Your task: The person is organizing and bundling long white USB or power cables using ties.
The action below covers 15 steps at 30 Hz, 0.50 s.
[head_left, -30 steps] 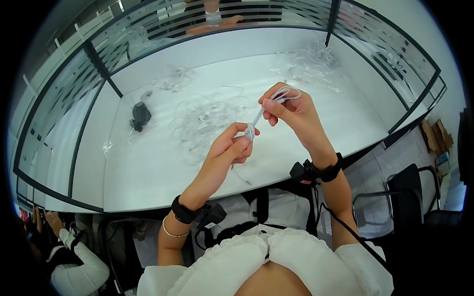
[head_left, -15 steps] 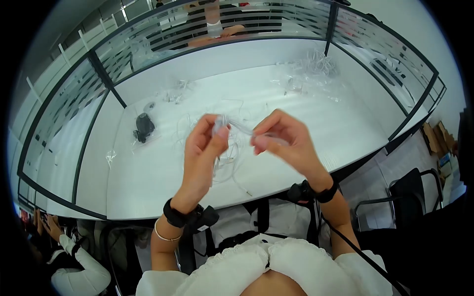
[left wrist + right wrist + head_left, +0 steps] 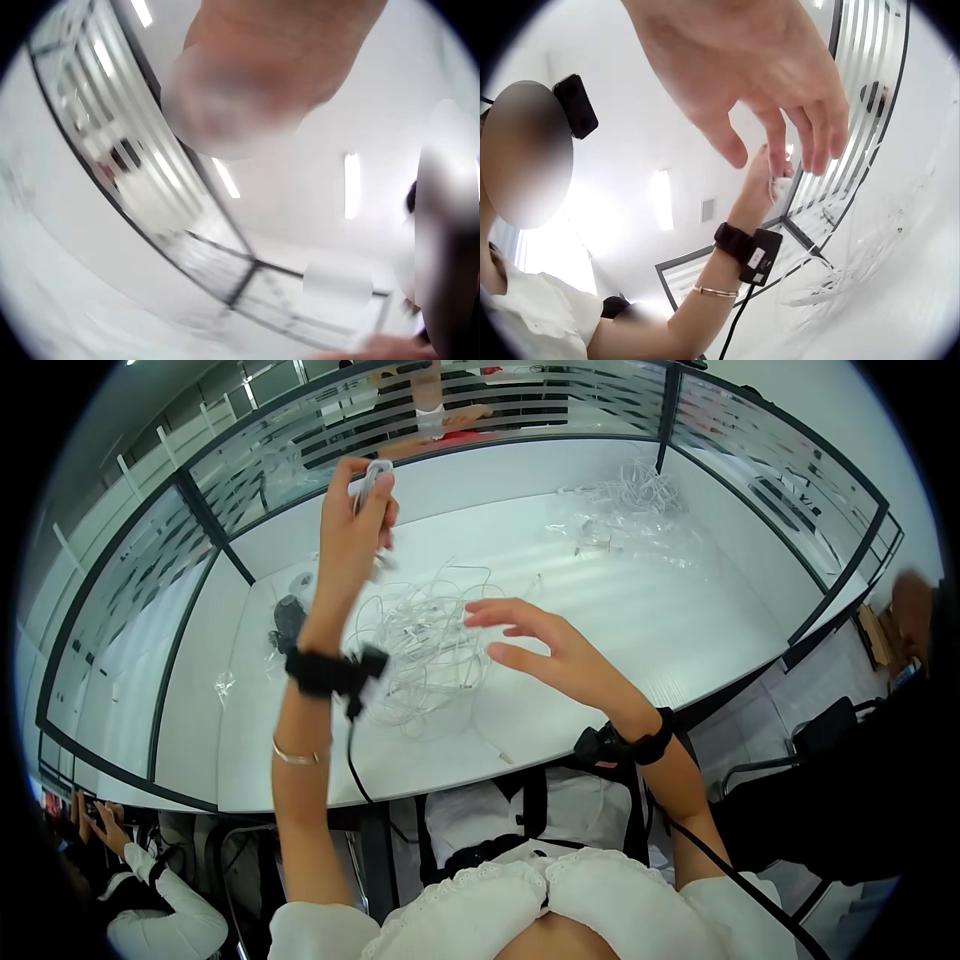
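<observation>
Raised toward the back left of the table, my left hand (image 3: 348,540) pinches a coiled white cable (image 3: 380,467) between thumb and fingers. That same bundle shows small and pale beyond my other hand in the right wrist view. My right hand (image 3: 545,645) hovers over the table with fingers extended and spread, holding nothing. Below and between the hands lies a tangled pile of thin white cables (image 3: 425,640). The left wrist view is blurred, and the cable cannot be made out there.
A low partition with striped glass (image 3: 430,425) encloses the white table (image 3: 600,660). More white cables (image 3: 645,490) lie with clear plastic at the back right. Toward the left sits a dark object (image 3: 289,620). Someone's dark sleeve (image 3: 830,810) reaches in at the right.
My left hand has carried the coiled cable up and away to the back left. My right hand has let go of the cable and its fingers have straightened. A person has appeared at the right.
</observation>
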Each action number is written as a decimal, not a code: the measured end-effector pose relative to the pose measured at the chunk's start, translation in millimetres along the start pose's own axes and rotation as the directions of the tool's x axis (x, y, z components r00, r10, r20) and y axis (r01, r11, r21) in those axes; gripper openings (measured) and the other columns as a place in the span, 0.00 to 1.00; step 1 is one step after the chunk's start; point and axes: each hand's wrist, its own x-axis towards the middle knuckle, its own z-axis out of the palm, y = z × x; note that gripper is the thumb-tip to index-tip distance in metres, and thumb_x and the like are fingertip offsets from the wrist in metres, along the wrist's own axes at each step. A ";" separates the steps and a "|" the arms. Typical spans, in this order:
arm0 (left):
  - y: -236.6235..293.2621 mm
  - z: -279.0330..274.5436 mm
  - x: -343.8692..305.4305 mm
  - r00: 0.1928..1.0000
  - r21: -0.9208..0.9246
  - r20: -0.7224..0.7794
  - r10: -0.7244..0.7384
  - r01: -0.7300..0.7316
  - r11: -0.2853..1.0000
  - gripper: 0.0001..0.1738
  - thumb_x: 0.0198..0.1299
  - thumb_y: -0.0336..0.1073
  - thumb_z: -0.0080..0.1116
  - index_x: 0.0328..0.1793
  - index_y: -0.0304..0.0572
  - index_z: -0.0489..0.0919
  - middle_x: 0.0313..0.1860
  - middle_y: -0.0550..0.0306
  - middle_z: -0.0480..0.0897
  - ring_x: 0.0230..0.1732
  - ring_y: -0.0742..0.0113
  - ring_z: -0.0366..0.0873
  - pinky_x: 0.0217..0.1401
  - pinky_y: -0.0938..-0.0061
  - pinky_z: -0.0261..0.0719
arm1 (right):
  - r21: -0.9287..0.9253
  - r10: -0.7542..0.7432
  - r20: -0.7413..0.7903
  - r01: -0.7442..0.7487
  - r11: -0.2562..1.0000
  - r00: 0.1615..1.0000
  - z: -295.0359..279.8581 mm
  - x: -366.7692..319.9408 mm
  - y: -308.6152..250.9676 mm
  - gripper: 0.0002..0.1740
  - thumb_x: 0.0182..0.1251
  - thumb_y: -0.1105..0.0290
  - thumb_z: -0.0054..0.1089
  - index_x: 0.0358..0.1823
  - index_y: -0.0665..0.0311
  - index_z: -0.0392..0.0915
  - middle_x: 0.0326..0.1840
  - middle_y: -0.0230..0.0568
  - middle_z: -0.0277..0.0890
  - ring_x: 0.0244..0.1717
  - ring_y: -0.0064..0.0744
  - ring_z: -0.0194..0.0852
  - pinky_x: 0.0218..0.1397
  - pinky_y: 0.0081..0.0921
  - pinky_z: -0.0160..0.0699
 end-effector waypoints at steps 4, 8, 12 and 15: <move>-84.8 -34.3 64.5 0.995 0.651 0.094 -0.043 -0.029 0.758 0.17 0.61 0.44 0.56 0.50 0.43 0.68 0.30 0.44 0.80 0.25 0.59 0.79 0.29 0.68 0.74 | -0.040 0.081 0.178 -0.075 0.996 0.981 -4.1 -10.6 4.5 0.18 0.68 0.62 0.54 0.55 0.62 0.73 0.57 0.35 0.74 0.57 0.29 0.69 0.63 0.29 0.64; -206.4 -65.5 110.3 0.992 0.836 0.021 -0.127 0.053 0.546 0.34 0.55 0.52 0.59 0.56 0.32 0.64 0.44 0.29 0.79 0.47 0.44 0.79 0.49 0.58 0.74 | -0.120 0.109 0.227 -0.083 0.989 0.968 -5.9 -17.1 3.3 0.17 0.68 0.62 0.54 0.53 0.63 0.73 0.55 0.35 0.74 0.55 0.30 0.69 0.61 0.28 0.66; -241.1 -50.1 114.7 0.952 0.638 -0.018 -0.307 0.247 0.730 0.60 0.48 0.63 0.62 0.68 0.16 0.49 0.62 0.19 0.65 0.67 0.39 0.64 0.68 0.60 0.62 | -0.142 0.092 0.246 -0.058 0.988 0.965 -9.1 -20.1 11.1 0.18 0.68 0.62 0.53 0.54 0.63 0.72 0.58 0.38 0.70 0.57 0.33 0.67 0.61 0.28 0.65; -228.1 -40.7 108.7 0.906 0.524 0.004 -0.423 0.359 0.773 0.71 0.43 0.70 0.62 0.73 0.18 0.38 0.71 0.22 0.51 0.75 0.40 0.48 0.75 0.61 0.51 | -0.167 0.095 0.266 -0.051 0.985 0.959 -9.8 -22.0 14.8 0.18 0.68 0.61 0.52 0.55 0.62 0.72 0.61 0.40 0.68 0.61 0.37 0.65 0.62 0.29 0.65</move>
